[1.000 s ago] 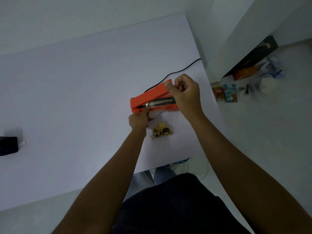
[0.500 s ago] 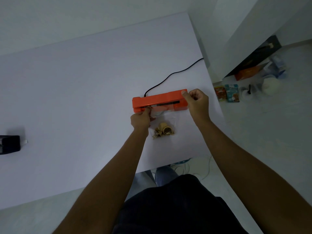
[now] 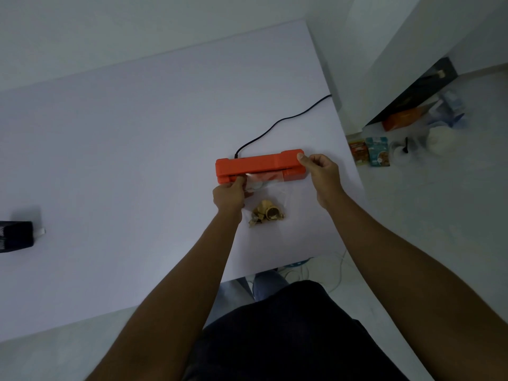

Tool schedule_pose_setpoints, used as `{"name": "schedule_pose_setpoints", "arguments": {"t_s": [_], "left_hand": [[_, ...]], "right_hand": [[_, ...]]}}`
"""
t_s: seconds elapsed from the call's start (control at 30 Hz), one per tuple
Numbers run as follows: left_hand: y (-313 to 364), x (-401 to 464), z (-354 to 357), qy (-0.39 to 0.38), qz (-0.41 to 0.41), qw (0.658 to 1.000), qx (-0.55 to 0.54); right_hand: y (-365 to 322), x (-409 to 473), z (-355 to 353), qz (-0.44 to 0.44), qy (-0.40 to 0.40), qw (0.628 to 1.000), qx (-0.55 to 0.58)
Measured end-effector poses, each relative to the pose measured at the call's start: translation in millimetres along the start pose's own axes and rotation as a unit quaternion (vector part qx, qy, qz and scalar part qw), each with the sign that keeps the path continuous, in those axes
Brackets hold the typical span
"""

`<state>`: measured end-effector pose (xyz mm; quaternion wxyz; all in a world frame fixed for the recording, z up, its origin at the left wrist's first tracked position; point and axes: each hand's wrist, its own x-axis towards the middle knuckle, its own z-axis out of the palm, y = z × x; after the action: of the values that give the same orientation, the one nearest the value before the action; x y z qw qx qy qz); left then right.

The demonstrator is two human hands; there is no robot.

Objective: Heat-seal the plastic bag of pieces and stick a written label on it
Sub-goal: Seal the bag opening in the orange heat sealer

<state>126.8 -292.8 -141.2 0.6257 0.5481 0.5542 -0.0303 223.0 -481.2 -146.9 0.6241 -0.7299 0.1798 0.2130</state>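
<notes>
One orange heat sealer [image 3: 259, 166] lies flat on the white table [image 3: 123, 149], slightly right of frame centre, long axis running left to right. Its lid is down on the base. One black power cord [image 3: 277, 123] leaves the rear of the unit and runs to the upper right, over the table edge.

One clear plastic bag [image 3: 270, 196] lies on the table just below the sealer. Its open edge sits in the slot along the sealer's front. The pieces [image 3: 266, 214], a small tan and brown cluster, rest at the bag's lower end, near frame centre; an exact count cannot be told.

Two hands are in view. The left hand [image 3: 229, 195] is at the sealer's lower left corner, thumb and fingers pinching the bag's left edge at the slot. The right hand [image 3: 321, 171] is at the sealer's right end, fingers curled together, thumb and forefinger touching the end of the lid.

One dark object [image 3: 16, 236] lies at the left frame edge, well apart from the sealer. At the upper right, two small printed packets [image 3: 369, 151] stand side by side on the floor, beside one white rounded item [image 3: 442, 138].
</notes>
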Motion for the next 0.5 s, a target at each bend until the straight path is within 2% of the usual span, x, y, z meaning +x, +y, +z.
{"name": "schedule_pose_setpoints", "arguments": {"t_s": [0.23, 0.5], "left_hand": [[-1.0, -1.1, -0.3, 0.002, 0.003, 1.0, -0.003], [0.3, -2.4, -1.0, -0.003, -0.002, 1.0, -0.011]], "right_hand": [[-5.2, -3.3, -1.8, 0.065, -0.009, 0.998, 0.012], [-9.7, -3.4, -2.6, 0.097, -0.011, 0.995, -0.007]]}}
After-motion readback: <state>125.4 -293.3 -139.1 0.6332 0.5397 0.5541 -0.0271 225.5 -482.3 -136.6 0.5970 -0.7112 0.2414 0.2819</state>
